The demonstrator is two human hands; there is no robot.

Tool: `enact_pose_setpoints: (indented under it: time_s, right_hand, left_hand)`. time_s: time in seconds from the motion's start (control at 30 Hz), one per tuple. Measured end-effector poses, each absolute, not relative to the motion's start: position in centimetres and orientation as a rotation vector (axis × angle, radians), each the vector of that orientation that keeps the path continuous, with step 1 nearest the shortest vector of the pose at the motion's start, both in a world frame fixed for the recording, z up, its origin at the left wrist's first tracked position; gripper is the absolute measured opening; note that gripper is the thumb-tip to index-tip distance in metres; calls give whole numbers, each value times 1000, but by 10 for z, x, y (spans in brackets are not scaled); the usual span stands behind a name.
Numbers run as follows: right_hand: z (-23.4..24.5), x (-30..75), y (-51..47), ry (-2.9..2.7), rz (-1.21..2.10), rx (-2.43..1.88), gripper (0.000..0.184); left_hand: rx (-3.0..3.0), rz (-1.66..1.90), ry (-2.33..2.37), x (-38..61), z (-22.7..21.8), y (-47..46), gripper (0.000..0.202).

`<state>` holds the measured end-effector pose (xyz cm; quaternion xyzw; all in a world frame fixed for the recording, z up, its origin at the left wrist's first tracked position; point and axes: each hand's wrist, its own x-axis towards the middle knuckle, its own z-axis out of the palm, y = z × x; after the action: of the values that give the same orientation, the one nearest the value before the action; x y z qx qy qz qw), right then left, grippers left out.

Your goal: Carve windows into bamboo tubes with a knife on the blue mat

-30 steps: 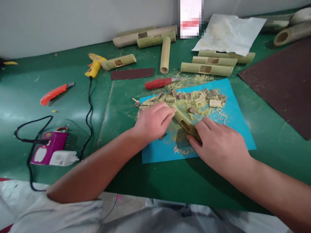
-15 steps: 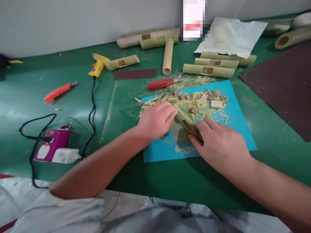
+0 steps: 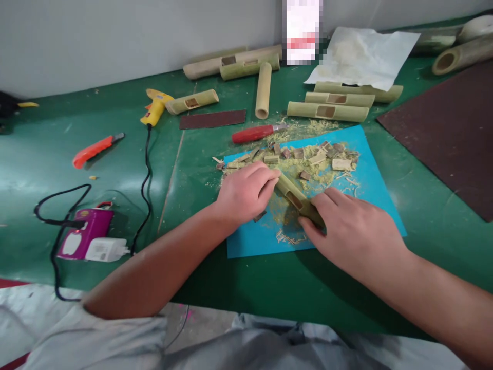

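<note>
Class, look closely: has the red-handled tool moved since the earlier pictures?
No. Against the blue sheet, the red-handled tool lies in the same place, just beyond its far edge.

My right hand [image 3: 354, 221] partly hides the near end of the bamboo tube [image 3: 287, 184]; I cannot tell what my left hand [image 3: 246, 190] encloses. The right edge crops the brown sheet [image 3: 449, 133]; pixelation blurs the white panel [image 3: 303, 25].

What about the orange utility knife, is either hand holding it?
No, the orange utility knife lies on the table, while the left hand and right hand touch a bamboo tube.
</note>
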<state>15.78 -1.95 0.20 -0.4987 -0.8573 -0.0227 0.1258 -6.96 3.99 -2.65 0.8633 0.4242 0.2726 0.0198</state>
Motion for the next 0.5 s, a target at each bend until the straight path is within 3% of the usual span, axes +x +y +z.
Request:
enact_pose_setpoints:
  time_s: [0.17, 0.37, 0.5]
  right_hand:
    - [1, 159, -20, -2490, 43, -1491, 20]
    - [-1, 157, -20, -2500, 54, -1480, 15]
    - [-1, 156, -20, -2488, 39, -1472, 16]
  left_hand:
    - [2640, 863, 1350, -65, -23, 37, 21]
    - [2650, 622, 978, -46, -15, 14, 32]
    - [2712, 737, 1196, -55, -18, 24, 24]
